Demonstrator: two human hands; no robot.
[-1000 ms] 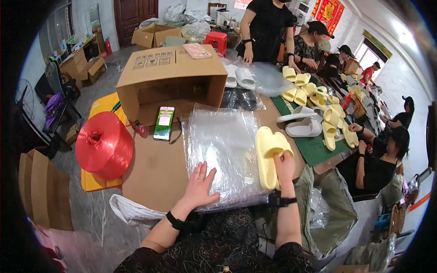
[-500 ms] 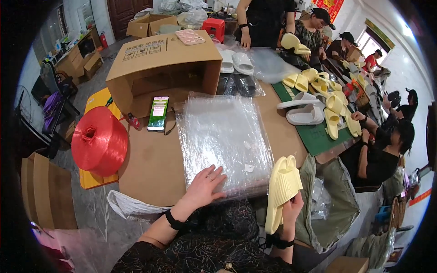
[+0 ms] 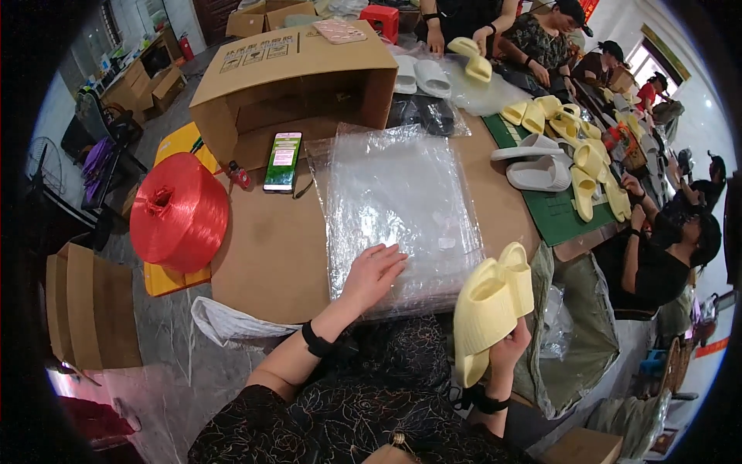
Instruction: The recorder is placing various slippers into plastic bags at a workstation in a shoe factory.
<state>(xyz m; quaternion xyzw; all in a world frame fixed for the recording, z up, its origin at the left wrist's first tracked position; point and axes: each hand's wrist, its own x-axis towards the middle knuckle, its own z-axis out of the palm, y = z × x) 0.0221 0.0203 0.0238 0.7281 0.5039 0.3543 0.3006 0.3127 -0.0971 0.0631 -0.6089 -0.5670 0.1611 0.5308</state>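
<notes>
My left hand [image 3: 372,272] lies flat, fingers spread, on the near edge of a stack of clear plastic bags [image 3: 396,197] on the brown table [image 3: 267,251]. My right hand [image 3: 506,348] grips a pair of pale yellow slippers [image 3: 491,305] from below. The slippers are held together, soles upright, just off the table's near right corner and beside the bag stack.
An open cardboard box [image 3: 297,81] lies on its side at the back, a phone [image 3: 283,160] in front of it. A big red twine spool [image 3: 179,213] stands at left. More yellow and white slippers [image 3: 556,151] cover a green mat at right, where several people work.
My right hand has lifted the yellow slippers off the table and drawn them toward me at the near right. My left hand slid slightly right along the bags' near edge.
</notes>
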